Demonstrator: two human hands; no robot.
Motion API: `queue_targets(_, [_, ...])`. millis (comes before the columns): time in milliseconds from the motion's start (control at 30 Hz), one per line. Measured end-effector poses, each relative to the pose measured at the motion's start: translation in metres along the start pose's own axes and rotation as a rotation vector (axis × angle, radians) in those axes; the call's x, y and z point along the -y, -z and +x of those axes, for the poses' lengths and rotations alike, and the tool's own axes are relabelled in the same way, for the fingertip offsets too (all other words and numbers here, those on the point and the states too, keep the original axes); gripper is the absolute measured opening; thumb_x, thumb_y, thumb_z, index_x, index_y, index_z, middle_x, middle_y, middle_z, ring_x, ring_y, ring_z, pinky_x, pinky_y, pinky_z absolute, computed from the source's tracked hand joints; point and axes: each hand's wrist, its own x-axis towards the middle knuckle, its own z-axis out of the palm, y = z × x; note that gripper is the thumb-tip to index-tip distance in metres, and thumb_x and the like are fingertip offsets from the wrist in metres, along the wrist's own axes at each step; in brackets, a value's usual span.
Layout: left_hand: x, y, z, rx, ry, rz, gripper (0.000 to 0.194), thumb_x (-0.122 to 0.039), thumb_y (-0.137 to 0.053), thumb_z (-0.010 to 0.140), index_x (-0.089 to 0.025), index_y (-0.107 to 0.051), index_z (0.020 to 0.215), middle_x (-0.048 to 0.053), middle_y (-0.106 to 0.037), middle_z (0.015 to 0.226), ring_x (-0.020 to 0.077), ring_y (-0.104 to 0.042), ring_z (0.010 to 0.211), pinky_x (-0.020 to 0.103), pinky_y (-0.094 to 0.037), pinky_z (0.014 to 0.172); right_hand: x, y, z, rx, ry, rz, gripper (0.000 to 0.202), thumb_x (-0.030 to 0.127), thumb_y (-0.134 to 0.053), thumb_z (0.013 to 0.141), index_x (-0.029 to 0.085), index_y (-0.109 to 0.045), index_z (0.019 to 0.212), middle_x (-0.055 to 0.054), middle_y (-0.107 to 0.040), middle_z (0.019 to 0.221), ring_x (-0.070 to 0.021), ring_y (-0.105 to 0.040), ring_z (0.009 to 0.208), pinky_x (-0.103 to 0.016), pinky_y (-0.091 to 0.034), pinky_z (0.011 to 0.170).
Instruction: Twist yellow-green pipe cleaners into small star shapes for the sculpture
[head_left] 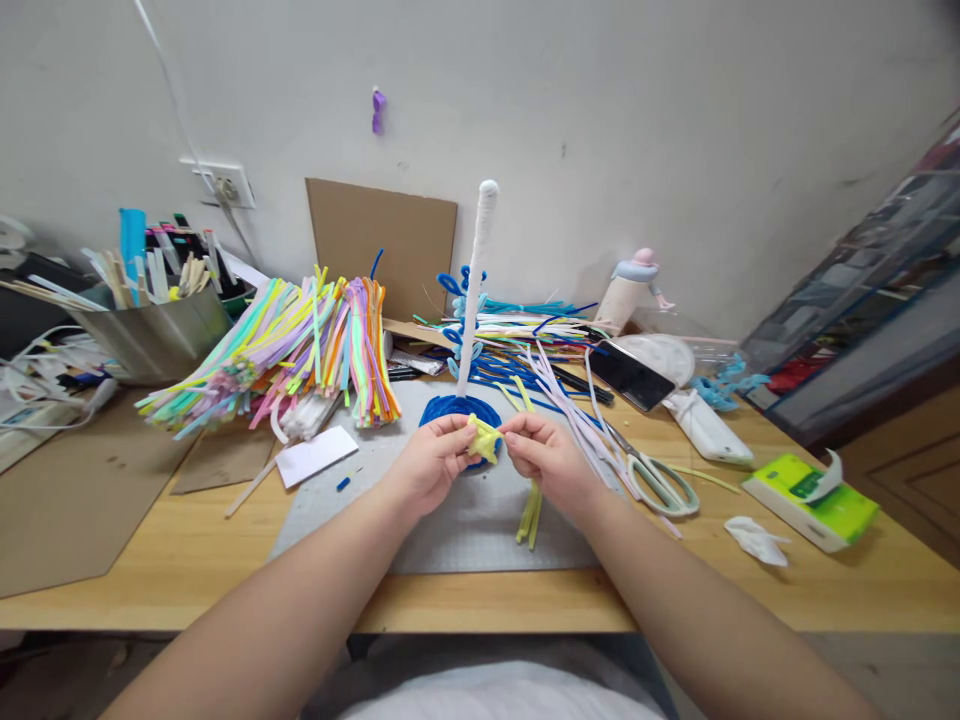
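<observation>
Between my hands is a small yellow piece of bent pipe cleaner (484,440). My left hand (433,462) is closed on it, thumb and fingers pinching its left side. The thumb and fingertips of my right hand (551,462) pinch at its right edge. Just behind them stands an upright white wrapped stick (478,290) on a round coiled blue base (442,408), which my hands partly hide. Blue loops (452,284) are attached along the stick. Yellow pipe cleaners (529,518) lie on the grey mat (450,545), partly under my right hand.
Bundled multicoloured pipe cleaners (300,350) lie left, beside a metal container (154,335) of sticks and pens. Scissors (664,485), a phone (630,375), a white power bank (709,425) and a green tissue pack (814,500) lie right. Cardboard (382,240) leans on the wall.
</observation>
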Motion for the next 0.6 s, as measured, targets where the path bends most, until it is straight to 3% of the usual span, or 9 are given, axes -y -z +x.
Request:
queue_targets(167, [0.003, 0.000, 0.001, 0.003, 0.007, -0.042, 0.019, -0.019, -0.075, 0.063, -0.011, -0.063, 0.074, 0.004, -0.066, 0.075, 0.0115, -0.060, 0.068, 0.023, -0.047, 0.066, -0.006, -0.007, 0.000, -0.059, 0.038, -0.016, 0.017, 0.031, -0.068, 0.070, 0.017, -0.060, 0.076, 0.010, -0.034, 0.042, -0.0033, -0.020, 0.036, -0.020, -0.011, 0.038])
queue_targets(333, [0.006, -0.002, -0.001, 0.024, -0.114, 0.014, 0.020, -0.023, -0.074, 0.064, -0.013, -0.059, 0.073, 0.001, -0.064, 0.072, 0.0112, -0.059, 0.067, 0.025, -0.046, 0.067, -0.014, -0.013, -0.001, -0.228, 0.131, -0.042, 0.018, 0.030, -0.073, 0.065, 0.017, -0.061, 0.070, 0.008, -0.040, 0.044, -0.0033, -0.024, 0.038, -0.020, -0.013, 0.037])
queue_targets(600, [0.009, -0.008, -0.004, 0.069, -0.186, 0.128, 0.026, -0.021, -0.076, 0.061, -0.016, -0.059, 0.079, -0.001, -0.064, 0.074, 0.0092, -0.057, 0.067, 0.022, -0.042, 0.067, -0.019, -0.012, -0.001, -0.227, 0.079, 0.139, 0.018, 0.028, -0.074, 0.065, 0.017, -0.062, 0.072, 0.009, -0.041, 0.043, -0.0016, -0.022, 0.034, -0.019, -0.011, 0.036])
